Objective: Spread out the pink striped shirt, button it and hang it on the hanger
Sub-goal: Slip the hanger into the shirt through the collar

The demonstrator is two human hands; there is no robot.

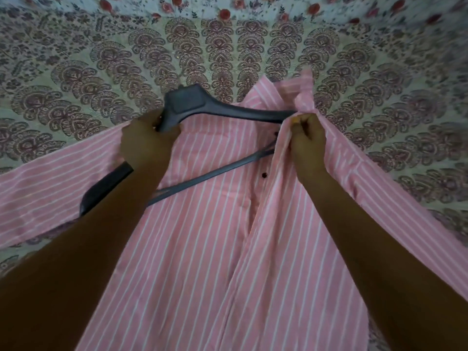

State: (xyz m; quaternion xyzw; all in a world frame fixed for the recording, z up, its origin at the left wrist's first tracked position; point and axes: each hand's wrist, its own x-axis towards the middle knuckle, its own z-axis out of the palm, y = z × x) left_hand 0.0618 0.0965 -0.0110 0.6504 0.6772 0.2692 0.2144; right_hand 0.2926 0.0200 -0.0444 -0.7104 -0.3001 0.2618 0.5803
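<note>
The pink striped shirt point(202, 249) lies spread on the bed, collar away from me, sleeves out to both sides. Its front shows dark buttons, and the placket gapes lower down. A dark grey plastic hanger point(187, 103) lies tilted across the chest. One hanger arm runs under the lifted right front near the collar, the other points down-left past my wrist. My left hand point(147, 143) grips the hanger just below its neck. My right hand point(307, 140) pinches the shirt's right front edge beside the collar point(302, 87) and holds it raised.
A bedspread point(126, 62) with a dense maroon paisley print covers the bed all round the shirt. A lighter floral band with red roses point(225, 13) runs along the far edge.
</note>
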